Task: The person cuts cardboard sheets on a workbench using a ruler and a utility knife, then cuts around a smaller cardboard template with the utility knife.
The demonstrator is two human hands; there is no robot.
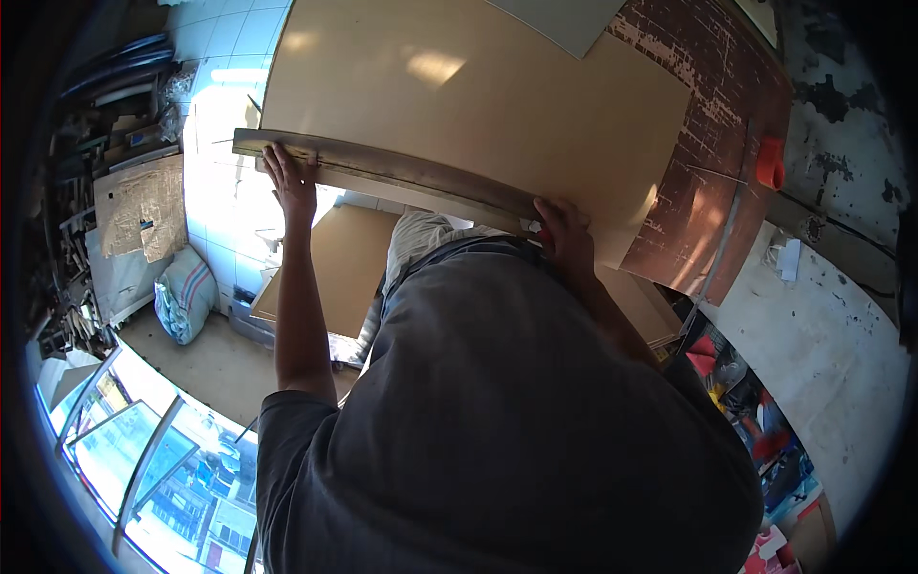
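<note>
A large tan board (pixel 459 96) lies on a worn brown worktop (pixel 712 124). A long grey metal straightedge (pixel 402 170) runs along the board's near edge. My left hand (pixel 292 182) presses flat on the straightedge's left end, fingers spread over it. My right hand (pixel 566 234) sits at the straightedge's right end, fingers curled around a small tool (pixel 538 231) with a red and white part; most of the tool is hidden. My grey shirt fills the lower middle of the view.
An orange object (pixel 770 163) sits on the worktop's right side. More tan boards (pixel 335 273) lie below on the floor. A striped sack (pixel 186 292), a cardboard-covered cabinet (pixel 143 210), glass panes (pixel 134 450) and colourful packages (pixel 760 421) surround me.
</note>
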